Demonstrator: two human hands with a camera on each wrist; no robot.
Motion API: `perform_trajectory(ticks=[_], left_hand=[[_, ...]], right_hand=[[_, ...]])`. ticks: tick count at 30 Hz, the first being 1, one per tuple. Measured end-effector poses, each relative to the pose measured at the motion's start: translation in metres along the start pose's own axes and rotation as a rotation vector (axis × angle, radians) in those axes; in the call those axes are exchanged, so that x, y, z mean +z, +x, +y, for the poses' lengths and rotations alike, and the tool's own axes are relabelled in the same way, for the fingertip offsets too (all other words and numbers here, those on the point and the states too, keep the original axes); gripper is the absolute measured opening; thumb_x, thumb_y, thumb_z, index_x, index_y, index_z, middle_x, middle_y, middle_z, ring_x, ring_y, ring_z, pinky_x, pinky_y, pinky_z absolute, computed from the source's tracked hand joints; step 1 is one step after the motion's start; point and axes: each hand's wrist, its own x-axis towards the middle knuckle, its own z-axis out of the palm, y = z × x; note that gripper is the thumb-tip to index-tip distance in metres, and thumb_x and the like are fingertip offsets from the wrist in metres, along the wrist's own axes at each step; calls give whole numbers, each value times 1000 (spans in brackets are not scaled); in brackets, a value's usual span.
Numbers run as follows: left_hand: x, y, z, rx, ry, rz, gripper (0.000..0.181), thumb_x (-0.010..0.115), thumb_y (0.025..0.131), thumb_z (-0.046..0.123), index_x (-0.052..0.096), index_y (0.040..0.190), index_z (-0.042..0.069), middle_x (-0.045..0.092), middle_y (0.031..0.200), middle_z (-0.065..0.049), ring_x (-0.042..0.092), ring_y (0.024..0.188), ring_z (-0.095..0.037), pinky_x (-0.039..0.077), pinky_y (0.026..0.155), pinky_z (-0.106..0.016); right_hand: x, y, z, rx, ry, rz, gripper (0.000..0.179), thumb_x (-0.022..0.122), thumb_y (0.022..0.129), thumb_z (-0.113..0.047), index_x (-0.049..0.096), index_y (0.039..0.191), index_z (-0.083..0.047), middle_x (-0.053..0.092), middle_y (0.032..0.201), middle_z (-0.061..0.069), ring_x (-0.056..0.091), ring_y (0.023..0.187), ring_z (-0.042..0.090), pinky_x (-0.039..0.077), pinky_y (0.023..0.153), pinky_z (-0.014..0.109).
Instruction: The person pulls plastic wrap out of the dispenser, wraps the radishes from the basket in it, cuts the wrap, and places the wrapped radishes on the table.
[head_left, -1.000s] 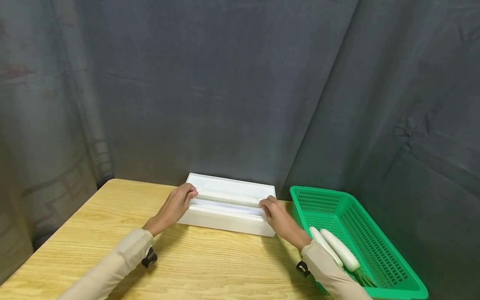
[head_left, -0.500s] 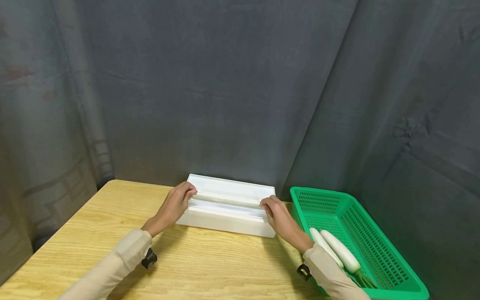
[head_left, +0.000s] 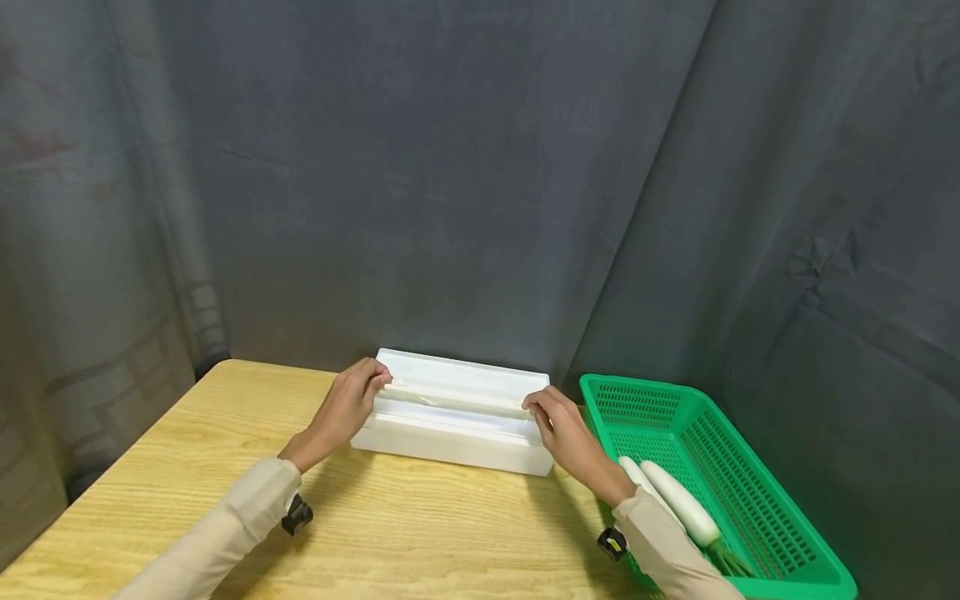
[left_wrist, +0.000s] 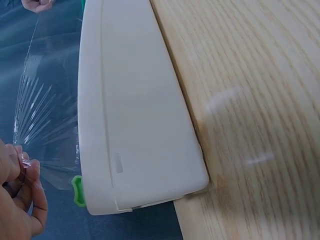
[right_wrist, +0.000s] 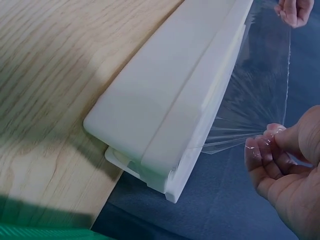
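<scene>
A white cling film dispenser (head_left: 450,446) stands at the table's far edge with its lid (head_left: 465,371) raised. Clear cling film (left_wrist: 47,120) stretches up out of it between both hands, creased in fans toward the fingers. My left hand (head_left: 351,404) pinches one corner of the film between thumb and fingers, over the dispenser's left end. At the right end, my right hand (head_left: 567,432) pinches the opposite corner, its other fingers curled beneath, as the right wrist view shows. A small green piece (left_wrist: 78,191) juts from the dispenser's left end. The film roll inside shows only partly.
A green basket (head_left: 780,467) stands at the right, holding white radishes (head_left: 682,500) with cut green stems. The right forearm passes over its near-left edge. Dark grey curtain (head_left: 420,183) hangs behind the wooden table (head_left: 420,533).
Both hands have shifted slightly, the left a little up and leftward, the right a little rightward, so they are somewhat farther apart. The film stays pinched; dispenser and basket have not moved.
</scene>
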Motion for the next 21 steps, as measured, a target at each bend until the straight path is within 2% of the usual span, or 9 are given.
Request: perform_trajectory(ticks=[8,15,21], left_hand=[[-3,2,4,17,-26,23,9,69,95,-3,66,90,2,58,79,-1,50,72,-9,46,63,-25],[-6,4,10,1,-34,23,9,68,96,-2,67,89,3,59,78,-1,51,71,-9,46,62,-26],[-9,6,13,10,-29,31,9,68,96,-3,66,90,2,60,79,-2,51,71,-10,46,62,-26]], right_hand=[[-5,-1,-2,-1,6,9,14,65,94,16,70,98,3,60,85,7,45,69,5,44,59,22],[-7,-2,-8,91,22,23,13,65,97,10,71,98,-2,60,84,3,45,69,4,42,58,22],[-10,0,-13,150,79,24,11,63,99,9,71,98,2,59,83,4,51,71,8,46,59,23]])
